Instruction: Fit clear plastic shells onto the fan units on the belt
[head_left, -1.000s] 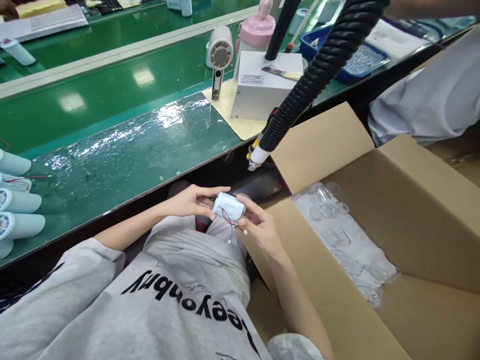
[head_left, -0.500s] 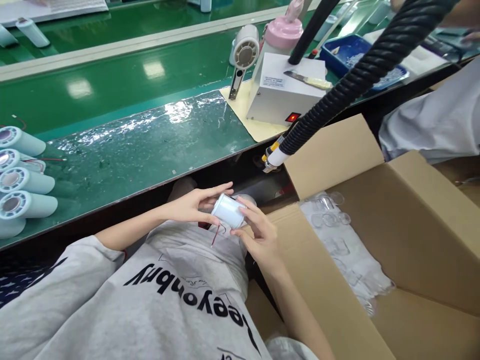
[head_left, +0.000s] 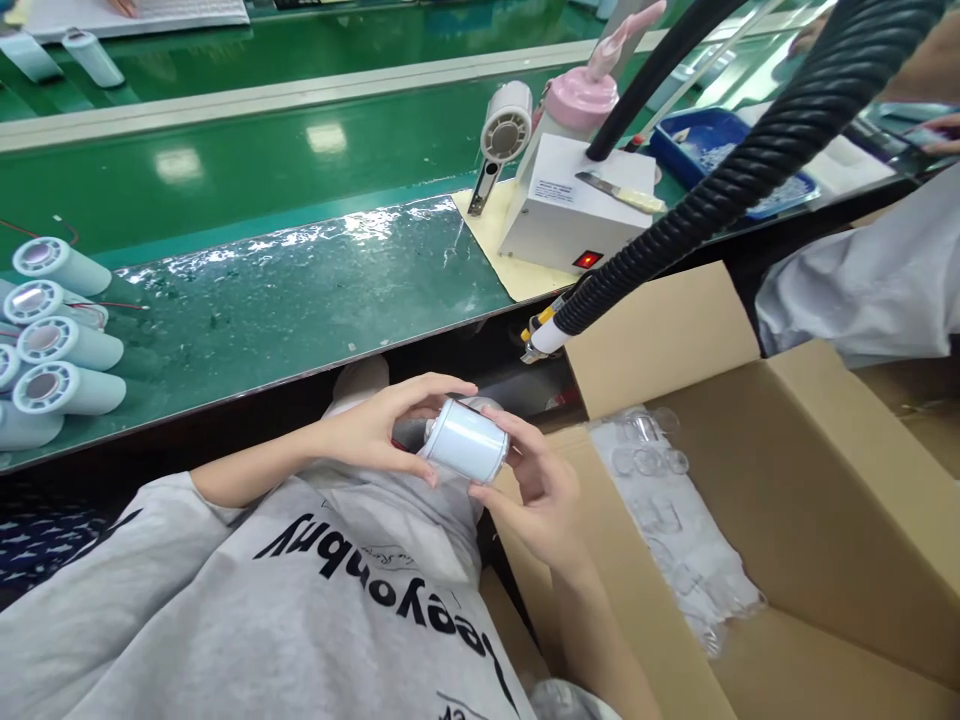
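A pale blue cylindrical housing (head_left: 469,440) is held above my lap, tilted, its smooth side facing me. My right hand (head_left: 534,485) grips its right end, thumb below and fingers over the top. Around the left end, my left hand (head_left: 394,430) has its thumb and forefinger spread wide, with a gap between palm and housing. Whether the curled fingers behind touch it, I cannot tell. Just beyond my hands hangs the metal-tipped nozzle (head_left: 541,340) of a black ribbed hose (head_left: 720,200).
Several similar pale blue housings (head_left: 71,345) with wires lie on the green bench (head_left: 300,290) at left. A white box-shaped device (head_left: 581,205) carries a knife (head_left: 619,190). Beside it stands a handheld fan (head_left: 506,125). An open carton (head_left: 840,480) at right contains clear plastic parts (head_left: 667,510). A co-worker's sleeve (head_left: 870,280) is beyond.
The housing has turned and come slightly right and nearer; its red and dark wires have gone out of sight. My left thumb has moved off its edge. The view has shifted slightly.
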